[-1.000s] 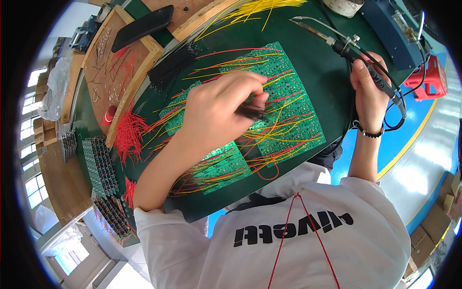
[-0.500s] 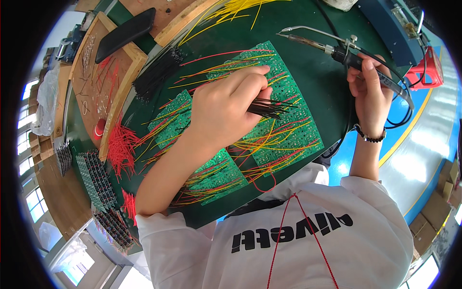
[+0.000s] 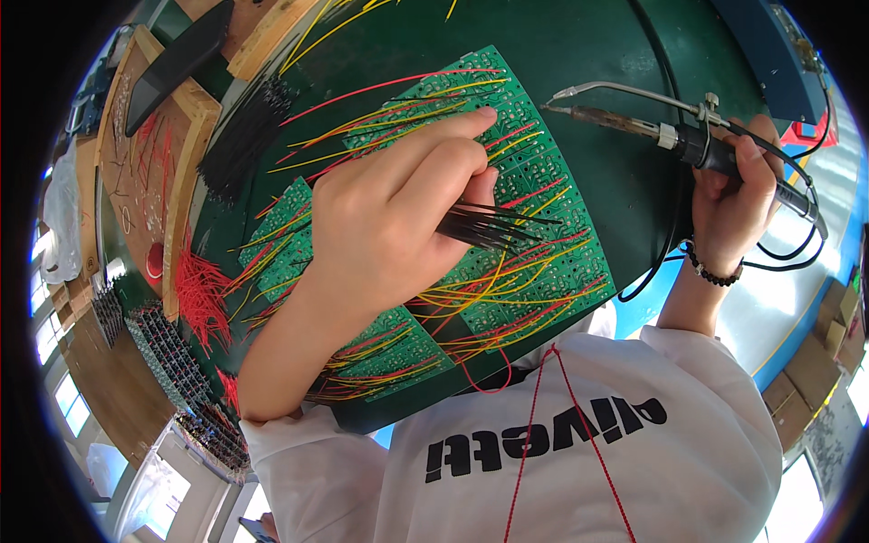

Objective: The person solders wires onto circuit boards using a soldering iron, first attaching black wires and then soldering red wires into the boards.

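My left hand [image 3: 398,204] is closed round a bundle of black wires [image 3: 493,226], whose ends fan out to the right. It hovers over a green circuit board panel [image 3: 543,208] that has red and yellow wires [image 3: 507,281] fixed along its rows; the index finger reaches toward its upper part. On the right, my right hand [image 3: 738,190] grips a soldering iron [image 3: 706,149] with a thin metal feed tube clamped along it. The iron's tip points left, just beside the panel's right edge. Another wired board [image 3: 380,357] lies partly under my left forearm.
A pile of black wires [image 3: 244,145] and a heap of red wires [image 3: 201,294] lie on the left of the green table [image 3: 579,45]. Further left is a wooden tray [image 3: 195,181] with a dark flat object across it. Stacked boards [image 3: 167,348] stand at the left edge. A blue machine [image 3: 765,54] is at upper right.
My view has shifted, so the table's contents sit further left. The soldering iron's tip has come closer to the panel's edge. My left hand still holds the black wires.
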### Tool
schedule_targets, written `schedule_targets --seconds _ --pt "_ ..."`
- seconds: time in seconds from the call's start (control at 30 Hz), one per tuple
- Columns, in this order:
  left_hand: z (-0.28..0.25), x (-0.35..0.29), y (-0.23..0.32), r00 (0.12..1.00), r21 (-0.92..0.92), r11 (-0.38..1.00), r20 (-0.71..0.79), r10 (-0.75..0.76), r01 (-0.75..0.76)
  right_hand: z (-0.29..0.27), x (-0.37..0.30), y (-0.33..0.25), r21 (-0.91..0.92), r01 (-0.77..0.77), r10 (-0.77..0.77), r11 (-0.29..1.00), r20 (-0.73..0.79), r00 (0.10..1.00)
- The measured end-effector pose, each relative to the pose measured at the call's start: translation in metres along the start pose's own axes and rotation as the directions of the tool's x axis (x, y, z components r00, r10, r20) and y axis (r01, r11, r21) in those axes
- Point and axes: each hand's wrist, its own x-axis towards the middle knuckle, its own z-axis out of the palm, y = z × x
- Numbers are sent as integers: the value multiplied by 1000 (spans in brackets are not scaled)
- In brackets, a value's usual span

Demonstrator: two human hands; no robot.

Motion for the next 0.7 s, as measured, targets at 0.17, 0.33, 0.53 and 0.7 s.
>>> schedule_targets --seconds 0.17,0.33,0.53,0.7 --pt "2 -2 -2 1000 -7 1000 -11 -5 5 0 -1 0 -36 -12 12 999 -6 1000" --pt "3 -2 -2 1000 -19 1000 -24 -3 2 3 -3 -2 -43 22 -20 999 42 999" --pt "-4 0 4 998 -40 998 34 -46 47 5 -3 0 -109 27 -29 994 -10 1000" --pt "-8 1 7 991 -53 995 104 -84 90 6 -4 -1 -135 42 -42 990 1 999"
